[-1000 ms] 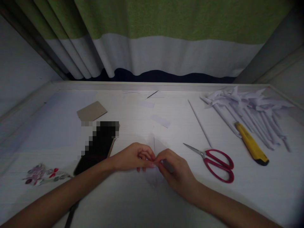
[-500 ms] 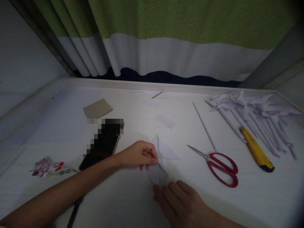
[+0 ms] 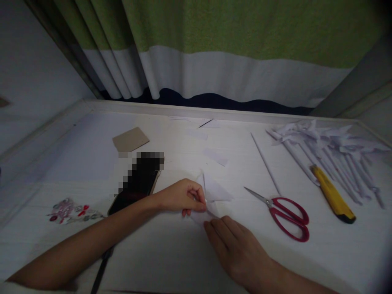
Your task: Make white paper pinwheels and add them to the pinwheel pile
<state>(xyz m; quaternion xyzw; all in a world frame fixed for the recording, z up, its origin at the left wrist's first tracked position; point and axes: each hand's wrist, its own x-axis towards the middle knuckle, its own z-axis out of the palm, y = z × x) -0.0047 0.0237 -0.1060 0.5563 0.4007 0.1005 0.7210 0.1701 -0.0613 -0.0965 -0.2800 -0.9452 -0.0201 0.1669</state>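
A white paper pinwheel head (image 3: 216, 188), cut and partly folded, lies between my hands on the white tabletop. My left hand (image 3: 186, 198) pinches it near its centre, thumb against forefinger. From the near side, my right hand (image 3: 234, 241) is closed on a lower flap of the paper, its fingers hiding most of that part. Red-handled scissors (image 3: 289, 218) lie to the right with the blades partly apart. Beyond them rests a thin rolled paper stick (image 3: 265, 163).
Several finished paper pinwheels (image 3: 324, 143) are heaped at the right, beside a yellow utility knife (image 3: 333, 196). To the left are a dark phone (image 3: 137, 183), a cardboard piece (image 3: 131, 139) and a beaded trinket (image 3: 65, 210). Paper scraps (image 3: 214, 157) lie behind; a curtain (image 3: 239, 73) hangs at the back.
My right hand has moved up toward my left hand, bringing the lower flap in toward the centre of the paper. The left hand keeps its pinch. The view has shifted slightly.
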